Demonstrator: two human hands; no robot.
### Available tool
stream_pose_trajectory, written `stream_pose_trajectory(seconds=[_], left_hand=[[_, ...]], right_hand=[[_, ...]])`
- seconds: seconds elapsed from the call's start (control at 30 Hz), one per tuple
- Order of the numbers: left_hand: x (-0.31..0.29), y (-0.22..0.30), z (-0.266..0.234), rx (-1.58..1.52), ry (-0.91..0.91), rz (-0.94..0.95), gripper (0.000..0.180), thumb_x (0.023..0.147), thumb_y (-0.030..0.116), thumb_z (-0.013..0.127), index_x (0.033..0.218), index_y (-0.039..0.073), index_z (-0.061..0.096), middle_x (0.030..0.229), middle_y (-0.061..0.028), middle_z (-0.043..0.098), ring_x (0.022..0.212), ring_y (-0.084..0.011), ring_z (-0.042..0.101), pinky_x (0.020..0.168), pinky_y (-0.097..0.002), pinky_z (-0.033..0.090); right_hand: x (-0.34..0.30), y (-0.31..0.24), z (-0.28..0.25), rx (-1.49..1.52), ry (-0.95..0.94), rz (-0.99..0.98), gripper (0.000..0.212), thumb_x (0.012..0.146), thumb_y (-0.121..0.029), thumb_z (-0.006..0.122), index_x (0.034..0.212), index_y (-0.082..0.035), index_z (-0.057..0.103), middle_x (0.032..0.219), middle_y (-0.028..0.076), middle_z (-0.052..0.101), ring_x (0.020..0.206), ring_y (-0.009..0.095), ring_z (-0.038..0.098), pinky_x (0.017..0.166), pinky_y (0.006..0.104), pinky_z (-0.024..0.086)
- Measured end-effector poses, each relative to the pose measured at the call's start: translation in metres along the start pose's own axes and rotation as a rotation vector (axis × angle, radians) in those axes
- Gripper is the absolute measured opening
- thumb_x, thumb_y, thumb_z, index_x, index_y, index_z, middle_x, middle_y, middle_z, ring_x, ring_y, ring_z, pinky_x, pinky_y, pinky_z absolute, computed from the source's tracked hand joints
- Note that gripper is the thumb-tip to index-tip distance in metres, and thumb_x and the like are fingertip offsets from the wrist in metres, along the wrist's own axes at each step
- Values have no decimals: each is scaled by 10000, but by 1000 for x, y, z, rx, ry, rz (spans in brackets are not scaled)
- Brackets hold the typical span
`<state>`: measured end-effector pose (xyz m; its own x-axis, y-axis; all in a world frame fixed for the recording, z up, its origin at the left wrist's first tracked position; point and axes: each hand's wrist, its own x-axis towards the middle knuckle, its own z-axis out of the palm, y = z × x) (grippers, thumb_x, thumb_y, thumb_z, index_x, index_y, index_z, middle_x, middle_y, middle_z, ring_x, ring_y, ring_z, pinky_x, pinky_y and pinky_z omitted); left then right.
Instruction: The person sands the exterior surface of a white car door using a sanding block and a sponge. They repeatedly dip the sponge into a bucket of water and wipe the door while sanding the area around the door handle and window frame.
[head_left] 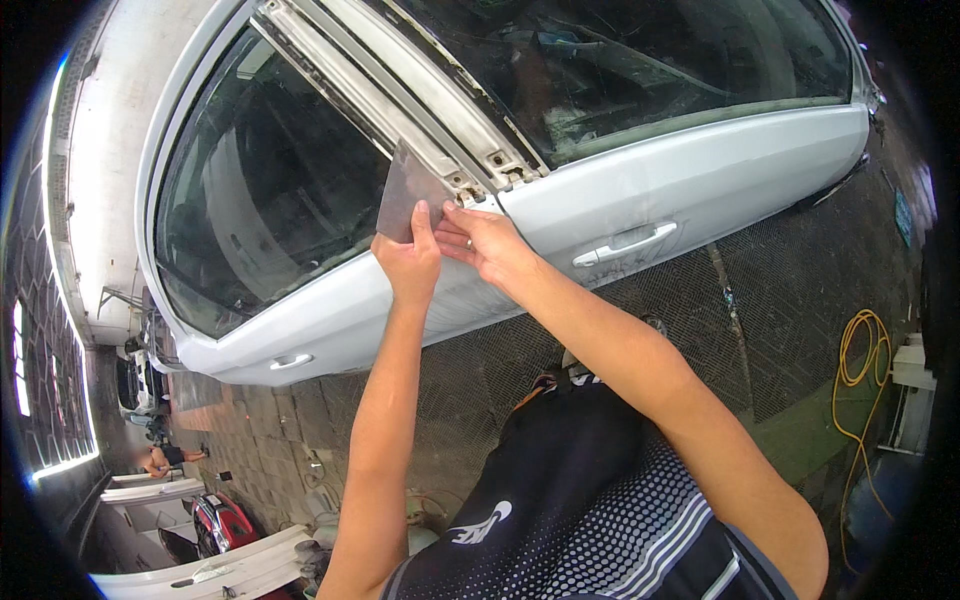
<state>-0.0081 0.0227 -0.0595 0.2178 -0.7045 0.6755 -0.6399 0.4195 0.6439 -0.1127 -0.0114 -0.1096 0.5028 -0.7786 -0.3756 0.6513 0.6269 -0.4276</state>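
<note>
A thin grey sheet that looks like sandpaper stands upright in front of the car's door pillar. My left hand is closed on its lower edge, thumb lying along its face. At the lower right edge of the sheet, my right hand pinches it between thumb and fingers; a ring shows on one finger. Behind both hands is the silver car door, its trim off the pillar and bare clips and holes exposed. The sheet hides part of the pillar's lower end and the left window's edge.
Door handles stick out on the car's side. A yellow hose lies coiled on the dark floor at the right. Loose white car panels and a red vehicle part lie at lower left, with another person farther off.
</note>
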Motion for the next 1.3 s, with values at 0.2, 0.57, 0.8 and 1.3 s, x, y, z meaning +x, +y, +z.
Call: stream_pose_trajectory(seconds=[0.2,0.57,0.8,1.3], left_hand=[[0,-7,15,-120,229,-42,125,965,56,673,1009,-50,722,915,-110,759,783,-181,701,726,-331,546],[30,-14,2,-73,-83,48,123,879,31,701,980,-36,723,829,-182,737,734,-252,741,663,-342,558],[70,11,-2,190,-461,238,187,837,98,682,1000,23,734,800,-160,709,689,-362,686,625,-391,545],[58,22,10,48,-292,95,127,909,104,704,954,-10,735,820,-146,741,705,-209,714,660,-332,534]], right_hand=[[-3,6,10,4,75,25,376,949,-288,763,1126,24,650,1096,154,689,1016,275,703,903,415,598],[2,13,8,113,-17,-37,301,1007,-304,686,1141,-36,658,1070,67,691,1024,203,682,932,367,570],[-1,5,8,138,-48,-68,316,1003,-355,684,1135,-69,664,1079,28,698,994,154,660,931,341,548],[-3,-4,-1,227,-94,-91,335,1002,-335,688,1181,-57,636,1116,48,687,1034,185,673,911,351,562]])
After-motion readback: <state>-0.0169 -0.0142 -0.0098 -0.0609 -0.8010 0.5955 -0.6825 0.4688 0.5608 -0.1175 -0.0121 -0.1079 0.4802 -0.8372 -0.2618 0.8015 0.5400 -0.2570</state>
